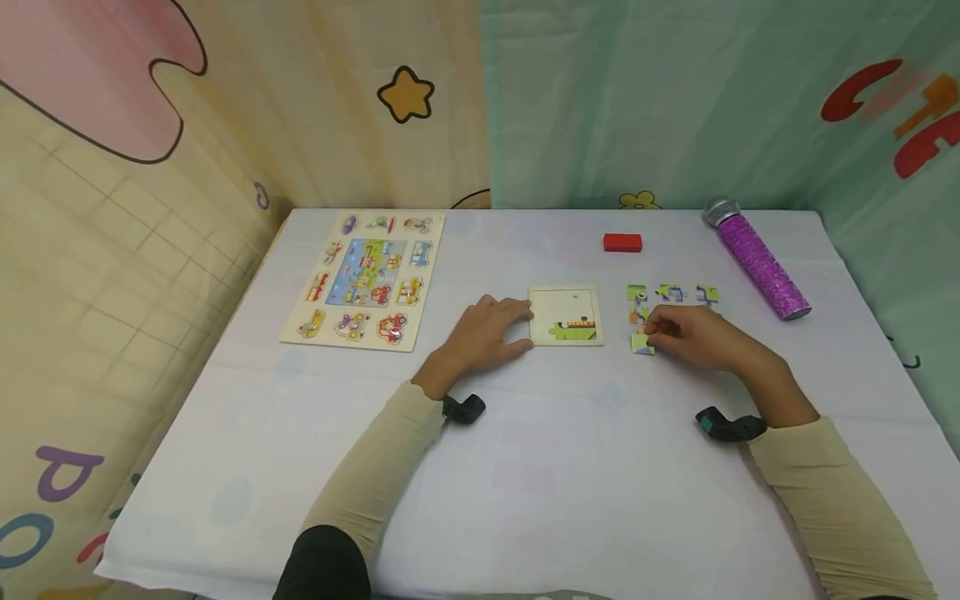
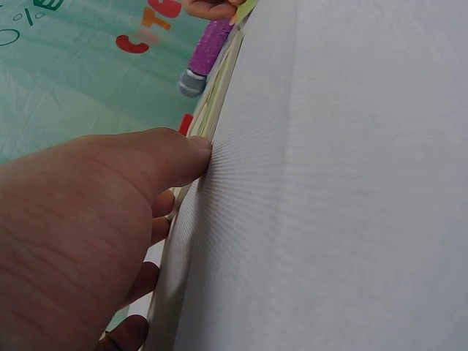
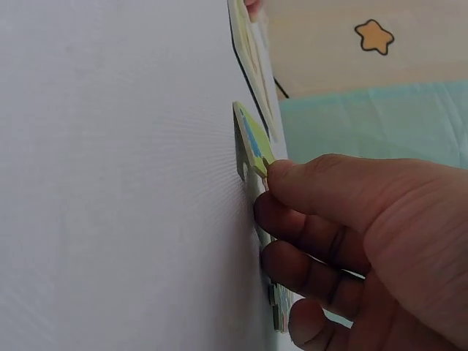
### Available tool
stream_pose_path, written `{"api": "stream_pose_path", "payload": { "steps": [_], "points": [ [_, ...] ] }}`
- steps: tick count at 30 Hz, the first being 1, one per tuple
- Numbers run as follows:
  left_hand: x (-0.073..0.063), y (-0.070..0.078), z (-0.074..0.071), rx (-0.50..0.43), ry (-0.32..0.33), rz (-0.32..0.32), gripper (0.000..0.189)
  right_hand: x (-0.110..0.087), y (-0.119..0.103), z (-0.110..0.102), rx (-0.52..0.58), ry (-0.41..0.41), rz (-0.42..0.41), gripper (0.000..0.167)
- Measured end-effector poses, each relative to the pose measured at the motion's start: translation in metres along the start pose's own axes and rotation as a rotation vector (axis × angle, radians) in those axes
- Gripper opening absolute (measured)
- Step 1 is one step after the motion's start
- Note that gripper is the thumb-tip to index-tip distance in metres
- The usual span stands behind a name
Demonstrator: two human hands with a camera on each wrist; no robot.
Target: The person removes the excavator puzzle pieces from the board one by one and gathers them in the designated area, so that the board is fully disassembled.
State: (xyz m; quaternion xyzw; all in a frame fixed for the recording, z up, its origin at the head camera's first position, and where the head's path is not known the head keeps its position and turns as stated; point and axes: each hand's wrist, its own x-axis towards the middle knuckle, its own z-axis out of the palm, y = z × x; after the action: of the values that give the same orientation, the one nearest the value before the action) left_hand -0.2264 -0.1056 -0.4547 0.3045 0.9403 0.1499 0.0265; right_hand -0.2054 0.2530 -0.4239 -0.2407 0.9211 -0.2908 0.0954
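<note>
A small square puzzle board lies mid-table with a green piece fitted along its lower right. My left hand touches the board's left side with spread fingertips and thumb; the left wrist view has the thumb against its edge. To the right of the board, my right hand pinches a green and blue puzzle piece between thumb and forefinger. That piece is tilted, with one edge raised off the cloth. Several loose pieces lie just beyond the right hand, which partly covers some.
A larger picture puzzle board lies at the back left. Behind the loose pieces is a red block. A purple glitter microphone lies at the back right. White cloth covers the table, with printed curtains behind.
</note>
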Motion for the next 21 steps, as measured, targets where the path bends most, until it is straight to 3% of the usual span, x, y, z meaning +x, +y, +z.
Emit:
{"api": "stream_pose_path", "payload": {
  "steps": [8,21],
  "points": [
    [0.0015,-0.0005,0.0007,-0.001,0.006,0.01,0.05,0.003,-0.0033,0.0029,-0.048,-0.046,0.049,0.009],
    [0.0002,0.0013,-0.0014,0.007,0.004,0.007,0.05,0.0047,-0.0029,0.0047,-0.076,-0.002,0.054,0.008]
  ]
}}
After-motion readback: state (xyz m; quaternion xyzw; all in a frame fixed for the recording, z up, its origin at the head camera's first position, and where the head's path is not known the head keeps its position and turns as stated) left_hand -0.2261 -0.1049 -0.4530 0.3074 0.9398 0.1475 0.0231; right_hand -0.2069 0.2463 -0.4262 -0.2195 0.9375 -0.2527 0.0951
